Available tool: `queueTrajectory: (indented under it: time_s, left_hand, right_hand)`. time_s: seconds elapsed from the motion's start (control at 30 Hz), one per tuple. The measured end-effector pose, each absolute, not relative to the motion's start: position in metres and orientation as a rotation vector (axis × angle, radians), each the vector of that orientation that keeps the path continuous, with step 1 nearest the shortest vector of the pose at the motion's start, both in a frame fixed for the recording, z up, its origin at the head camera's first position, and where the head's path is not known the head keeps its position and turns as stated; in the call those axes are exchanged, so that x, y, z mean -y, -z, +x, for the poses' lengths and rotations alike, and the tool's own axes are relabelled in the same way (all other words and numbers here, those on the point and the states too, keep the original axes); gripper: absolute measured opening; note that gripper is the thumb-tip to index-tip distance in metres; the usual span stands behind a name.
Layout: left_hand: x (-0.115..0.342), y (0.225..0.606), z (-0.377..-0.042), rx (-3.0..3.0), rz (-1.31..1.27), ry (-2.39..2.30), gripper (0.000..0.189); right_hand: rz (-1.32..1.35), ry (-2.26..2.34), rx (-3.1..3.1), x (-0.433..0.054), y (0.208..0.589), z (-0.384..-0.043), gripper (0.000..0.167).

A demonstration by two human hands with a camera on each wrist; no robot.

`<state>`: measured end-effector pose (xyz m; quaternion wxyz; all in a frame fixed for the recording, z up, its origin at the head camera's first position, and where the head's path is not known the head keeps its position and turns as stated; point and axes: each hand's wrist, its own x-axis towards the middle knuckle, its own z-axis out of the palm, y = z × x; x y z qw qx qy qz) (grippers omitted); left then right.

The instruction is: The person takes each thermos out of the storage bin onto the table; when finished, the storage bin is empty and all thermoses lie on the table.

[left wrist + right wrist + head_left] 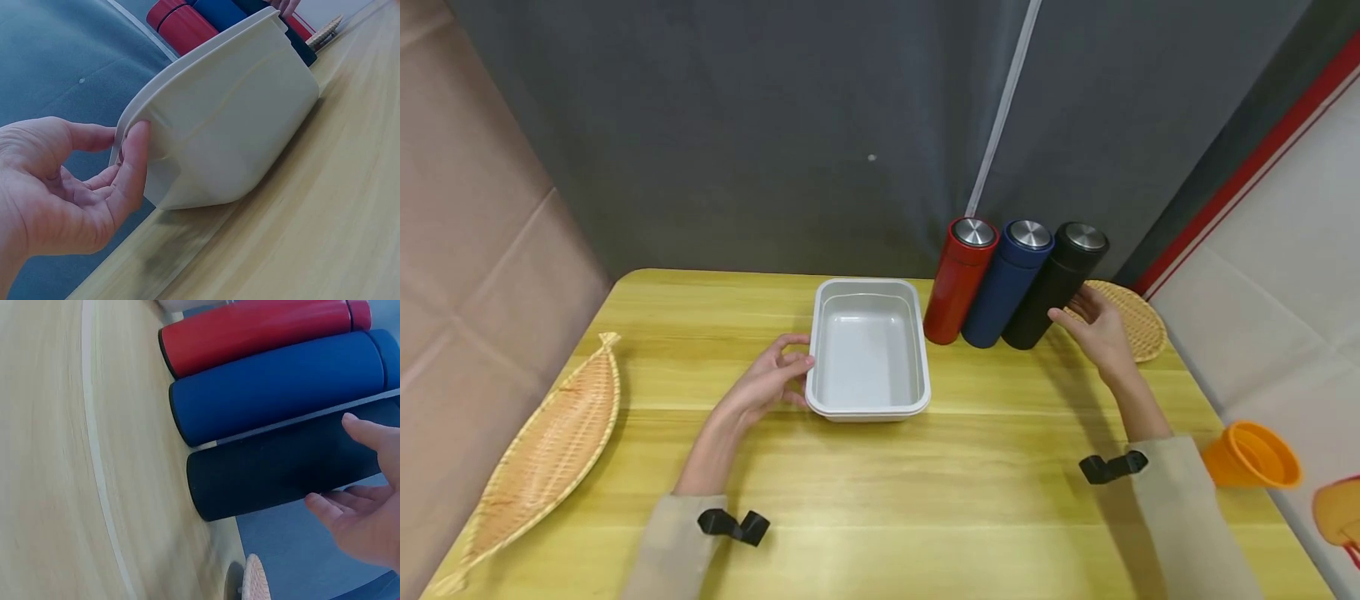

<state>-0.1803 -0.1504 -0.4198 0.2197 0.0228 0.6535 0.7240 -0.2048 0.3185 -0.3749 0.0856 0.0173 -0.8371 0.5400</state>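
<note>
In the head view, my left hand (775,375) is at the left side of a pale grey rectangular container (868,412). The left wrist view shows its thumb and fingers (134,153) pinching the container's rim at one end. My right hand (1101,333) is beside a black thermos bottle (1045,292), the rightmost of a row of three. In the right wrist view its thumb overlaps the bottle and the relaxed fingertips (319,503) lie right at its side, the palm apart from it. A blue bottle (1007,283) and a red bottle (958,283) stand upright to its left.
A round woven mat (1138,325) lies behind my right hand. Near the right edge stands an orange cup (1255,458), with another orange item (1337,512) beyond. A leaf-shaped woven basket (550,450) lies at the left. A dark grey curtain (737,142) backs the wooden table (925,517).
</note>
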Motion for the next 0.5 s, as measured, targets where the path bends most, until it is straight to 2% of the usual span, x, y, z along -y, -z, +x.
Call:
queueTrajectory:
  time_s: [0.23, 0.5]
  left_hand:
    - [0.149, 0.422, -0.182, -1.820, 0.089, -1.988, 0.046]
    - [0.149, 0.424, -0.180, -1.844, 0.073, -1.979, 0.046]
  right_hand:
    - [0.056, -1.655, 2.560, -0.320, 0.366, -0.189, 0.068]
    - [-0.080, -1.471, 2.809, -0.313, 0.361, -0.177, 0.081]
